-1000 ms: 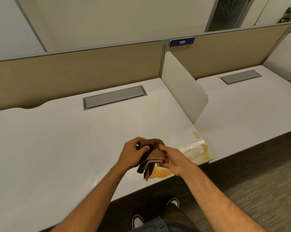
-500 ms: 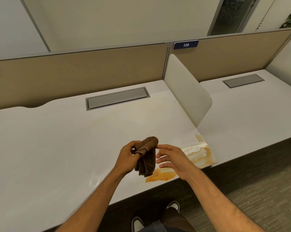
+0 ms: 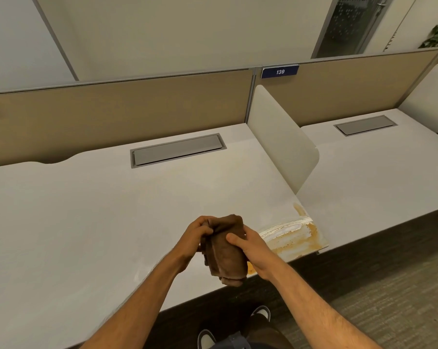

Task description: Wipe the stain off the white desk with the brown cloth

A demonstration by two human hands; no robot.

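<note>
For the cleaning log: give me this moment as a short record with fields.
cloth: bunched brown fabric cloth, held above the desk edge
left hand: grip closed on the cloth
right hand: grip closed on the cloth
stain: orange-brown smear at the front right corner of the white desk
wiping: stain still there
divider: white rounded panel, upright behind the stain

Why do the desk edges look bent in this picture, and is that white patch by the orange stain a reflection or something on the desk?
Head view: the wide-angle lens bows straight lines, so the white desk curves toward the frame edges. Lighting is soft and even, with faint shadows. The pale streaks beside the stain look like wet smears catching light, though I cannot be sure. The brown cloth, held in both hands, is slightly soft, probably motion blur.
</note>
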